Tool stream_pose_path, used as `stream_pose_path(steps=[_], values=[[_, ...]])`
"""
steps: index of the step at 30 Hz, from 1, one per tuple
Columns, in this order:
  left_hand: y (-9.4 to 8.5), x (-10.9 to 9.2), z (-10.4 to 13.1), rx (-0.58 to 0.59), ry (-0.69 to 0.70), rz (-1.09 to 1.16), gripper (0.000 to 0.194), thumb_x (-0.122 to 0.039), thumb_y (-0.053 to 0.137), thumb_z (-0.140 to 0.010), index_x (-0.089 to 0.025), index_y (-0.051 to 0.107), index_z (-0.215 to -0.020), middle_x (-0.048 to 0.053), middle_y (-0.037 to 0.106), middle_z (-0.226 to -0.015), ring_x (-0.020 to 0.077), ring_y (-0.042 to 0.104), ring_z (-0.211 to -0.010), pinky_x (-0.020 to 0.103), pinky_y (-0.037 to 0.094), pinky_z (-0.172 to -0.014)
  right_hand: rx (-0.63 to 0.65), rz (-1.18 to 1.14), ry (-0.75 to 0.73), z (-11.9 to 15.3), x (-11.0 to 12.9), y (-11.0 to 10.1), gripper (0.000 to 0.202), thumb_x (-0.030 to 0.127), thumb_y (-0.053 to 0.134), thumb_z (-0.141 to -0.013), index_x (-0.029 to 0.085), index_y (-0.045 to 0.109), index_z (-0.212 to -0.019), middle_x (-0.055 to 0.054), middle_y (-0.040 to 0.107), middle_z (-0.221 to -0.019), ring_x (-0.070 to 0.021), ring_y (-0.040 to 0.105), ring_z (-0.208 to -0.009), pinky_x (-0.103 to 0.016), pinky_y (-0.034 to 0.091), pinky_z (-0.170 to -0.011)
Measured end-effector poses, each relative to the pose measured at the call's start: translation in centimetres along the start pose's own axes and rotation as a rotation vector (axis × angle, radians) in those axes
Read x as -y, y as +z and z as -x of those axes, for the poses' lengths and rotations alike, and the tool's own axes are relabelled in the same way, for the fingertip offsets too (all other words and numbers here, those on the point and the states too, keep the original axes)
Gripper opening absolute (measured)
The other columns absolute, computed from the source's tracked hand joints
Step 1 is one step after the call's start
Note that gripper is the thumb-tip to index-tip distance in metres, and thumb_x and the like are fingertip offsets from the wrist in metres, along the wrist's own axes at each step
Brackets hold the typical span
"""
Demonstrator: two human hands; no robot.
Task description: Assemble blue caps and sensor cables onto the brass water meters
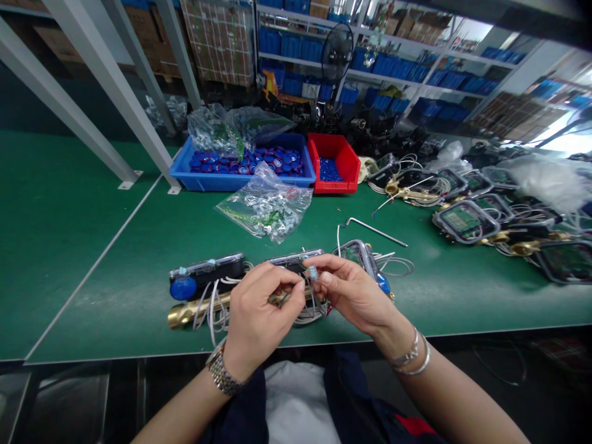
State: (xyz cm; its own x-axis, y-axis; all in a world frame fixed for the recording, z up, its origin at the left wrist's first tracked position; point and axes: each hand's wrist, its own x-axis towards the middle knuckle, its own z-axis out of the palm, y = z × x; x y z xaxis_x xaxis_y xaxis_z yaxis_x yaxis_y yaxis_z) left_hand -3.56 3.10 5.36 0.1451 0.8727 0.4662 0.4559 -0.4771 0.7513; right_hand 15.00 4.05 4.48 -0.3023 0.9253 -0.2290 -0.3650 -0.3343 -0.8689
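Observation:
My right hand is closed in a pinch, with a small light-blue plastic seal between thumb and fingertips. My left hand is closed too, its thumb and forefinger pressed together close to the seal; what they grip is too small to make out. Below and behind both hands lie meters with brass pipe bodies and coiled grey cables. The left meter shows a blue round cap and small light-blue pieces on its edge. My hands partly cover the middle meter; another meter lies to the right.
Beyond the hands lies a clear plastic bag of light-blue and green pieces. Behind it stand a blue tray of blue caps and a red bin. A bent metal rod and several meters lie rightward; grey posts rise left.

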Motion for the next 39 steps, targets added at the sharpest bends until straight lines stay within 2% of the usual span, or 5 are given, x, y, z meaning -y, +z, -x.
stream_pose_path(steps=[10,16,23,31,39], values=[[0.1,0.0,0.1,0.015,0.015,0.013,0.008,-0.015,0.066,-0.088,-0.020,0.068,-0.082,-0.002,0.062,-0.074,0.0100,0.057,-0.067,0.022,0.046,-0.064,0.058,0.084,-0.072,0.0,-0.6,0.2,0.030,0.026,0.084,-0.077,0.024,0.074,-0.106,-0.002,0.067,-0.099,-0.0136,0.060,-0.090,-0.027,0.048,-0.086],[0.1,0.7,0.8,-0.022,0.071,-0.043,0.049,-0.018,0.066,-0.090,-0.022,0.048,-0.136,0.004,0.072,-0.102,0.0161,0.070,-0.091,0.028,0.055,-0.085,0.051,0.223,-0.179,0.0,-0.1,0.6,0.044,0.027,0.083,-0.078,0.027,0.066,-0.119,-0.001,0.063,-0.097,-0.0143,0.058,-0.087,-0.029,0.050,-0.080],[-0.5,1.7,0.8,0.135,0.327,-0.372,0.036,-0.015,0.054,-0.098,-0.022,0.059,-0.133,0.005,0.073,-0.104,0.0188,0.070,-0.092,0.031,0.056,-0.082,-0.055,0.801,-0.408,0.7,0.4,1.9,0.065,0.021,0.075,-0.084,0.029,0.043,-0.140,0.000,0.058,-0.096,-0.0147,0.053,-0.076,-0.029,0.047,-0.066],[-1.4,1.3,0.3,0.109,0.226,-0.170,0.025,-0.009,0.054,-0.096,-0.016,0.068,-0.116,0.005,0.074,-0.105,0.0149,0.070,-0.097,0.025,0.056,-0.089,0.075,1.896,-0.888,0.6,1.3,1.0,0.020,0.020,0.042,-0.102,0.020,0.062,-0.102,-0.010,0.064,-0.100,-0.0229,0.050,-0.086,-0.039,0.039,-0.073],[-2.2,1.5,-0.6,0.308,0.185,-0.131,0.030,-0.007,0.048,-0.097,-0.016,0.070,-0.117,0.006,0.072,-0.103,0.0172,0.065,-0.096,0.032,0.054,-0.089,0.113,2.009,-1.006,0.2,1.8,1.5,0.020,0.021,0.043,-0.101,0.019,0.062,-0.094,-0.009,0.061,-0.094,-0.0235,0.048,-0.087,-0.039,0.038,-0.073]])
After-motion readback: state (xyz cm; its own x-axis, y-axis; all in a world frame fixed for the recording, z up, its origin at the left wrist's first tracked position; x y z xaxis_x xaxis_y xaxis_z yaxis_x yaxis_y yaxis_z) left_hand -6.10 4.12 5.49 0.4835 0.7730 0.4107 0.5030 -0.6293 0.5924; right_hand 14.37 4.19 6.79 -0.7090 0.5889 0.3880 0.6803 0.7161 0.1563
